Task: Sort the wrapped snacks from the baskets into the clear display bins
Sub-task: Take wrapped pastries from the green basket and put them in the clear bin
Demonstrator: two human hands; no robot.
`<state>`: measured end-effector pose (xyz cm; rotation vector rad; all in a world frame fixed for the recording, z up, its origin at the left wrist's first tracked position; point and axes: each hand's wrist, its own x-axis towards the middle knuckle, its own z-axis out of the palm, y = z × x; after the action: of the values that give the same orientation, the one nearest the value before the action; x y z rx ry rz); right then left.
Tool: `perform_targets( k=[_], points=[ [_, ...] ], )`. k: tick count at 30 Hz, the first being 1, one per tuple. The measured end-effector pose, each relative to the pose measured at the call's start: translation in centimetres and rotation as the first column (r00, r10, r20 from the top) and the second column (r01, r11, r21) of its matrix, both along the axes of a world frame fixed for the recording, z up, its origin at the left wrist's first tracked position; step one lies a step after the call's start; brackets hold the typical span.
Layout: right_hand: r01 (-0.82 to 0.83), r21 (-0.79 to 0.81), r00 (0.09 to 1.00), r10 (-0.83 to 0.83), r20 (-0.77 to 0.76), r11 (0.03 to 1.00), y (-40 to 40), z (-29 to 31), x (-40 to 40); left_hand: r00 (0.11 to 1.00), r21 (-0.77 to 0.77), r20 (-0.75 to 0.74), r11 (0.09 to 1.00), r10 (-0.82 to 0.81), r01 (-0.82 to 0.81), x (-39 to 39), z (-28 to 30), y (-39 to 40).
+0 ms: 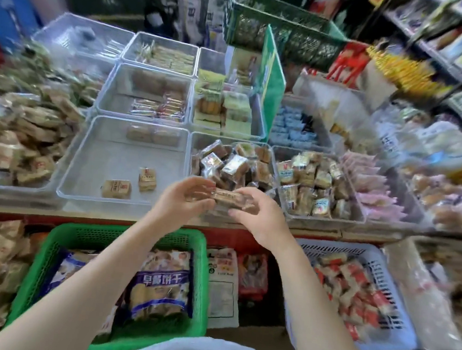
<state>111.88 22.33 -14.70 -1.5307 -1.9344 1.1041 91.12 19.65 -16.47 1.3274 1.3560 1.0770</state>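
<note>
Both grips close on a single wrapped snack [226, 196]: the left hand [178, 202] curls its fingers round the packet's left end while the right hand [259, 216] pinches its right end, thumb beneath. The clear-wrapped brown cake hangs above the front edge of a clear display bin [199, 140] heaped with similar brown wrapped cakes [233, 165].

Just left of it, a larger clear bin [91, 162] holds only a few tan packets, two of them [128, 185] lying near its front wall. To the right, another bin [358, 211] is packed with snacks in white-labelled wrappers. More clear bins with stacked biscuits stand in rows behind, one beside an upright green panel [271, 86].

Below the tabletop edge [317, 234], a green basket [200, 284] holds large blue-and-white biscuit bags [161, 283], partly behind the left forearm. A white basket [397, 309] to the right carries red-and-white wrapped snacks [353, 291]. A dark green crate [279, 25] sits at the back, and shelves of blurred packaged goods [458, 55] run along the right.
</note>
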Motion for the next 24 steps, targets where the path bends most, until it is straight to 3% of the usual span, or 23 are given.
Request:
perform_targets(
  k=[3,6,8,12,16,18,20,24],
  points=[
    [0.129,0.170,0.976,-0.155,0.151,0.977,2.5,0.0,1.3,0.945,0.067,-0.325,0.997,-0.018,0.042,0.5,-1.7,3.8],
    [0.234,0.269,0.927,-0.298,0.229,0.934,5.6,-0.8,3.2,0.739,-0.045,-0.661,0.990,-0.129,0.132,1.0,-5.2,6.8],
    [0.251,0.313,0.891,-0.345,0.295,0.916,8.1,-1.4,4.5,0.587,-0.117,-0.784,0.977,-0.202,0.179,1.9,-7.3,8.4],
    [0.191,0.434,0.895,-0.338,0.292,0.880,14.4,-2.5,4.2,0.450,-0.172,-0.859,0.966,-0.244,0.194,3.1,-8.9,10.6],
    [-0.102,0.558,0.939,-0.105,0.326,0.824,20.2,-4.4,0.4,0.416,-0.218,-0.873,0.966,-0.256,0.138,3.9,-9.3,11.1],
    [-0.341,0.508,0.867,0.055,0.496,0.791,21.8,-6.3,-1.4,0.406,-0.237,-0.875,0.964,-0.266,0.121,4.0,-9.5,11.1],
    [-0.502,0.384,0.737,0.151,0.659,0.775,22.8,-7.9,-2.2,0.392,-0.253,-0.878,0.962,-0.274,0.106,4.0,-9.6,11.0],
    [-0.509,0.174,0.632,0.229,0.741,0.843,23.7,-7.8,-2.5,0.420,-0.270,-0.866,0.961,-0.272,0.065,3.7,-9.6,10.4]
  ],
)
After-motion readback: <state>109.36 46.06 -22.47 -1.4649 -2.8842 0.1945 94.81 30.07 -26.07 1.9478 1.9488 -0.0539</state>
